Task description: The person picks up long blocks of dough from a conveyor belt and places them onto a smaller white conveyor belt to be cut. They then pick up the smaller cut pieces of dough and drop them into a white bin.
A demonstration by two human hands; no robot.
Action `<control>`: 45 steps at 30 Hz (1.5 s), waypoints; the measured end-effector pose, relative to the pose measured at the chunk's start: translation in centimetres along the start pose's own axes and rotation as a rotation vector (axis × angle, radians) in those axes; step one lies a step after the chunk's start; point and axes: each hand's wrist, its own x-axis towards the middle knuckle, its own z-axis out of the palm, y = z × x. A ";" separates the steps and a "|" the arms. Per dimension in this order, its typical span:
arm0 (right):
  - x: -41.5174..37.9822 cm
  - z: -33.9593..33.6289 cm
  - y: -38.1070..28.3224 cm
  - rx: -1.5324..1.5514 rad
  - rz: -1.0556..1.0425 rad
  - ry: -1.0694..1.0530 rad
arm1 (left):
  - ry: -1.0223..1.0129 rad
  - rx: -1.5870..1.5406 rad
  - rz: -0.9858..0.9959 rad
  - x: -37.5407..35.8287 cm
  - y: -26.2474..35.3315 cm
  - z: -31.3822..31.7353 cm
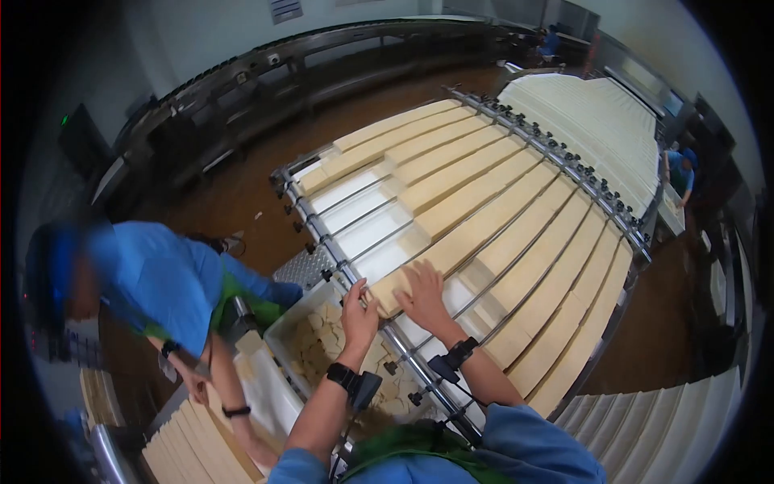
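My left hand (359,319) is at the near end of a cream-coloured row (391,292) of what look like thin pieces packed together. Its fingers are apart, and the fingertips touch or nearly touch the row's end face. My right hand (425,300) lies over the same row, fingers spread along its top and side. Thin metal rods (472,302) divide this row from its neighbours on the slanted white conveyor bed (363,234). Under my hands runs a metal rail (403,343) with black knobs.
Left of the rail, a clear bin (282,335) holds many loose, broken cream pieces. A co-worker in blue (173,274) handles long cream rows (197,444) at lower left. Another person (681,169) stands far right by the white conveyor (584,121). Pale ridged stacks (653,427) lie lower right.
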 end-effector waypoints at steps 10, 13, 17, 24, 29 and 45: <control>-0.9 2.0 -4.3 -0.262 -0.203 -0.197 | 0.175 -0.114 0.069 -5.5 -1.5 -3.4; -1.1 2.4 -4.4 -0.397 -0.194 -0.273 | 0.219 0.003 0.183 -10.7 -3.6 -6.6; -0.9 3.1 -4.2 -0.567 -0.154 -0.290 | 0.174 0.036 0.161 -18.2 -6.0 -14.5; -3.9 6.6 -18.7 -0.060 -0.428 -0.149 | 0.837 0.434 -0.236 -33.7 -16.3 -25.9; -9.8 15.6 -35.5 0.505 -0.775 -0.548 | 1.016 0.509 -0.790 -39.6 -20.2 -28.5; -14.1 33.1 -54.2 0.006 -0.929 -0.618 | 0.931 0.210 -0.790 -39.0 -20.5 -31.5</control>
